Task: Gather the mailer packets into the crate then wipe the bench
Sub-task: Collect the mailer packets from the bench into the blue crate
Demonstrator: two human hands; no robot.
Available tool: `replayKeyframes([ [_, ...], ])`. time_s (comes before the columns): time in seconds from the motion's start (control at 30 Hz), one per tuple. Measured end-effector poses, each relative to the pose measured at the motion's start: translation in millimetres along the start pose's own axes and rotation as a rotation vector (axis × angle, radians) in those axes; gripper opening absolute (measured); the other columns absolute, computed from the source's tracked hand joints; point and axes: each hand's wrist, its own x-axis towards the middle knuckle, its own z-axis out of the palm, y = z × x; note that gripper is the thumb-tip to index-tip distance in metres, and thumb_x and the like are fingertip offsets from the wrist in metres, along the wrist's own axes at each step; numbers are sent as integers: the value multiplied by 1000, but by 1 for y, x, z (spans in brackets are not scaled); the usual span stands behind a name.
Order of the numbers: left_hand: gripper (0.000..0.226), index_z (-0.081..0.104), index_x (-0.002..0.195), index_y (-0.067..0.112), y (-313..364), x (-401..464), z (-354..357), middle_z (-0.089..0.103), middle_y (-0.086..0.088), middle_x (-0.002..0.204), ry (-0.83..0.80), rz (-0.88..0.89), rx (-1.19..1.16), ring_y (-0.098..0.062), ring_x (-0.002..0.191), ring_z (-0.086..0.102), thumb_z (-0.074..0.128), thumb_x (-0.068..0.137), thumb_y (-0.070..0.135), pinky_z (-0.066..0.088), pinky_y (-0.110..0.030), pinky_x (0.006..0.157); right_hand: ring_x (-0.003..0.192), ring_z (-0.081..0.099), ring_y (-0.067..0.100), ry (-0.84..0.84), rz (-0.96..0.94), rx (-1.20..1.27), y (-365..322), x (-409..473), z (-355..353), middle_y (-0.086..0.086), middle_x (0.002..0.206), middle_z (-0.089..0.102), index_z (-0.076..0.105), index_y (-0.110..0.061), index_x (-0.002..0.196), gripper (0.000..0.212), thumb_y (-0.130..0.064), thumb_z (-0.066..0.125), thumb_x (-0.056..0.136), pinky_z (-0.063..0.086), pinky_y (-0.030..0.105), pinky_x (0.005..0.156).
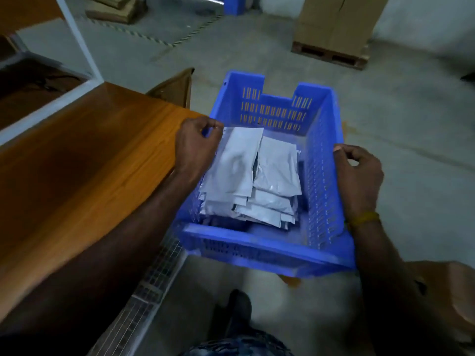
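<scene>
Here, mailer packets (253,176) inside the crate (322,191), between both hands' rim-curled fingers (343,150).

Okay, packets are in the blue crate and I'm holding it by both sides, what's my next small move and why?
Probably set the blue slotted plastic crate down. The grey plastic mailer packets already lie inside, the brown wooden bench looks bare, and both the left hand and right hand grip its rims.

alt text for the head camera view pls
Two hands, left hand and right hand, grip the side rims of a blue crate holding white mailer packets, beside a wooden bench.
</scene>
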Motion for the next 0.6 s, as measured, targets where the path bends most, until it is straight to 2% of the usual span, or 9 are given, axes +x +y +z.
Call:
replayKeyframes([
  [0.1, 30, 76, 88, 11, -9, 50, 48, 74, -5, 84, -34, -20, 35, -17, 79, 69, 57, 81, 34, 55, -40, 73, 89, 60, 3, 53, 30, -20, 16, 54, 21, 6, 99, 75, 77, -12, 99, 23, -26, 62, 90, 36, 7, 78],
  [0.23, 29, 76, 90, 11, -17, 105, 105, 73, -6, 83, -87, -38, 75, -17, 80, 68, 60, 81, 34, 55, -36, 75, 91, 67, 19, 76, 77, -44, 45, 116, 46, 10, 94, 74, 78, -13, 97, 26, -30, 61, 87, 38, 14, 77],
  [0.33, 23, 76, 90, 13, -25, 130, 136, 73, -6, 84, -125, -58, 111, -15, 80, 66, 64, 84, 31, 51, -30, 75, 89, 68, 21, 94, 112, -42, 64, 144, 59, 11, 90, 73, 78, -13, 93, 26, -31, 60, 84, 41, 19, 77],
  [0.43, 21, 76, 88, 14, -34, 143, 158, 73, -8, 83, -157, -78, 111, -20, 83, 68, 65, 83, 31, 48, -28, 72, 88, 68, 21, 104, 147, -42, 77, 160, 67, 12, 89, 72, 78, -13, 91, 24, -28, 61, 84, 41, 19, 77],
  [0.6, 21, 76, 88, 14, -41, 148, 179, 73, -6, 83, -166, -72, 126, -19, 83, 68, 65, 82, 31, 44, -25, 71, 92, 67, 25, 99, 174, -49, 94, 169, 71, 14, 91, 71, 78, -14, 91, 24, -28, 61, 84, 41, 19, 79],
])
